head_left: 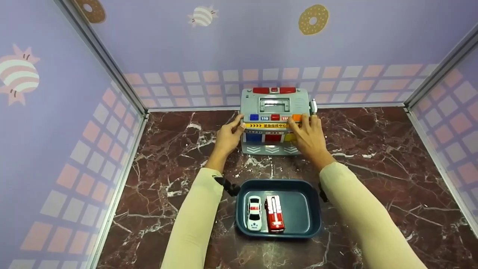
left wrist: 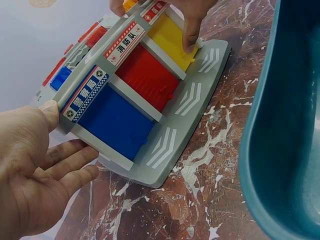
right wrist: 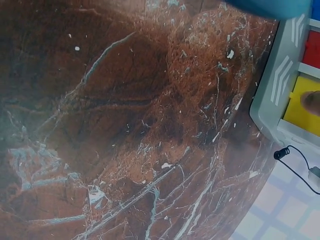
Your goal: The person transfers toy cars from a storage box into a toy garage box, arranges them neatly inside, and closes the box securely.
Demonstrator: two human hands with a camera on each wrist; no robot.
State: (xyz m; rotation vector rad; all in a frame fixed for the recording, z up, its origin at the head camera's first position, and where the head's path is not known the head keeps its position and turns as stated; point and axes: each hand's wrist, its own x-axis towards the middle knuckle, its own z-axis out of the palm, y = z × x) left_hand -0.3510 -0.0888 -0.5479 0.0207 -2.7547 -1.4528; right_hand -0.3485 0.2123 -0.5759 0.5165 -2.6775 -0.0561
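A grey toy garage (head_left: pixel 270 104) with blue, red and yellow doors stands near the back wall, its handle on top. At its left front corner is my left hand (head_left: pixel 228 138), the thumb on the front edge and the fingers along the side. My right hand (head_left: pixel 310 138) holds the right front edge, fingers on top by the orange button (head_left: pixel 297 117) and thumb over the yellow door (left wrist: pixel 172 42). In the right wrist view only one fingertip (right wrist: pixel 312 102) shows, in front of the yellow door.
A dark blue tray (head_left: pixel 315 228) sits between my forearms, in front of the garage. In it lie a white toy police car (head_left: pixel 254 213) and a red toy fire truck (head_left: pixel 275 215). A white handset (right wrist: pixel 315 176) on a black cord hangs at the garage's right side.
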